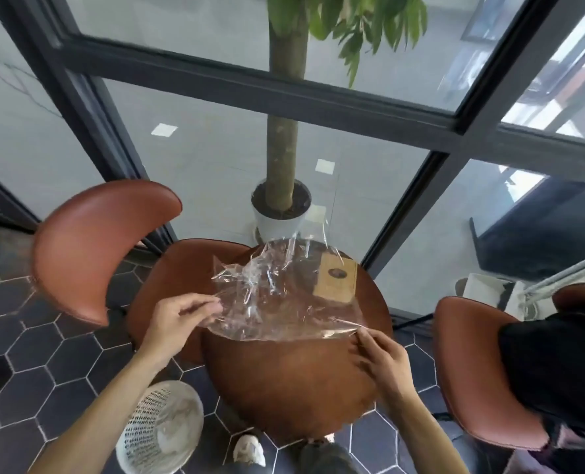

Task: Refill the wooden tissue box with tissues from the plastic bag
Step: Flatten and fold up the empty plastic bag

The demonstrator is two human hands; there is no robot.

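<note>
The wooden tissue box point(336, 281) lies flat on the round brown bench point(294, 381), close to its far right edge, with the dark oval opening in its top facing up. I cannot tell whether there are tissues in it.

The plastic bag point(277, 295) is clear, crumpled and looks empty. I hold it stretched above the middle of the bench, and its far part reaches over the near left corner of the box and up toward the far edge of the bench. My left hand point(181, 319) pinches the bag's left edge between thumb and fingertips, just off the left edge of the bench. My right hand point(381, 362) pinches the bag's near right corner, over the right side of the bench. My two hands are well apart, each clamped on the bag.

A potted tree point(281, 206) stands on the floor beyond the far edge of the bench, in front of glass walls. Brown chairs point(92, 248) stand to the left and right of the bench. A white mesh wastebasket point(161, 425) stands on the hexagon floor tiles near my left forearm.
</note>
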